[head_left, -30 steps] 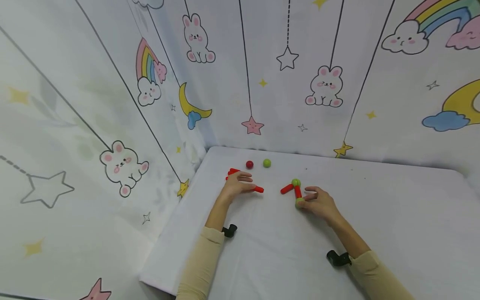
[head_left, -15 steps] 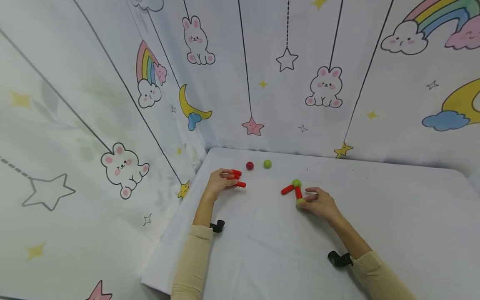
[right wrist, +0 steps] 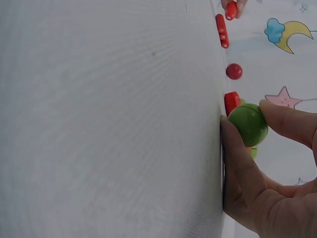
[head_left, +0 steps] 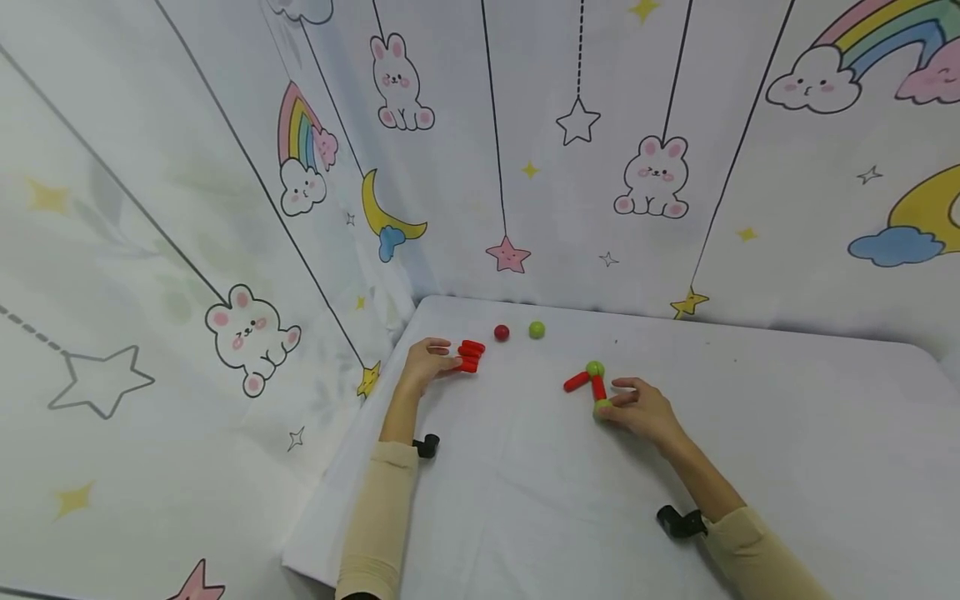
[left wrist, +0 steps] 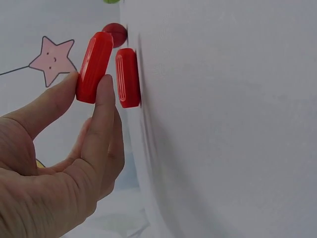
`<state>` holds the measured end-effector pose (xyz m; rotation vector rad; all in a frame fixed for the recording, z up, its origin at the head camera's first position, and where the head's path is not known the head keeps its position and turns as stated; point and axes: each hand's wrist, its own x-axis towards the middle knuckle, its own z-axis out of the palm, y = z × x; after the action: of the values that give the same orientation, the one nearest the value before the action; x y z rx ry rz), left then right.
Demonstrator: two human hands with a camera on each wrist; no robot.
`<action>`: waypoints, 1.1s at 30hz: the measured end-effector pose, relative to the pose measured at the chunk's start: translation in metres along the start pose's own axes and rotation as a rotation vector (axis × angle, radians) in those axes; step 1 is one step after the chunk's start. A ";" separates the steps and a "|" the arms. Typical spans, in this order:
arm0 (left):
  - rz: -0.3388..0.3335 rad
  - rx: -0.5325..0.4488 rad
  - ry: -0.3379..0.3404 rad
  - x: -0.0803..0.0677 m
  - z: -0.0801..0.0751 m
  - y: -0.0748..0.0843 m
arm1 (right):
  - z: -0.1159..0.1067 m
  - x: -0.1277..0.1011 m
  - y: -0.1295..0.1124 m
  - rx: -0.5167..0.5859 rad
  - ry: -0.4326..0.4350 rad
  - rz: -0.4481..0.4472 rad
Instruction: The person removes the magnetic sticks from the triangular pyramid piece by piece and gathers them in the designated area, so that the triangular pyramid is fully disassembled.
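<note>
My left hand pinches a red ribbed rod between thumb and fingertips, and in the left wrist view the rod is raised and tilted. Just beyond it, other red rods lie together on the table. Over to the right, my right hand pinches a green ball between thumb and finger. This ball is at the near end of a joined piece: a red rod runs from it to a second green ball, from which another red rod slants toward the left.
Behind the rods, a loose red ball and a loose green ball sit near the back of the white-covered table. A white curtain with printed rabbits and stars rises along the back and left edges.
My left hand has moved leftward with the red rod, bringing it alongside the other rods. The right hand keeps its pinch on the green ball, and the joined piece stays in place.
</note>
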<state>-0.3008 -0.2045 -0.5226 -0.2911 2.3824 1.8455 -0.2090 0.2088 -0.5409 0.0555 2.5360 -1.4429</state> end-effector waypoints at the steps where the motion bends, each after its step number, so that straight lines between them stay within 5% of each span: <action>1: -0.001 0.012 0.004 0.001 -0.001 0.000 | 0.000 0.000 0.000 -0.001 0.002 0.001; 9: -0.015 0.032 0.015 0.009 -0.001 0.000 | 0.001 -0.001 0.002 0.002 0.007 -0.007; 25: -0.046 -0.105 0.043 0.015 0.005 -0.004 | 0.004 0.001 0.000 0.005 0.018 -0.009; 33: 0.003 0.069 0.110 0.012 0.007 -0.005 | 0.006 0.000 0.001 -0.039 0.006 -0.019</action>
<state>-0.3117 -0.1995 -0.5319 -0.3913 2.5135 1.7880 -0.2079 0.2042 -0.5448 0.0296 2.5758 -1.4012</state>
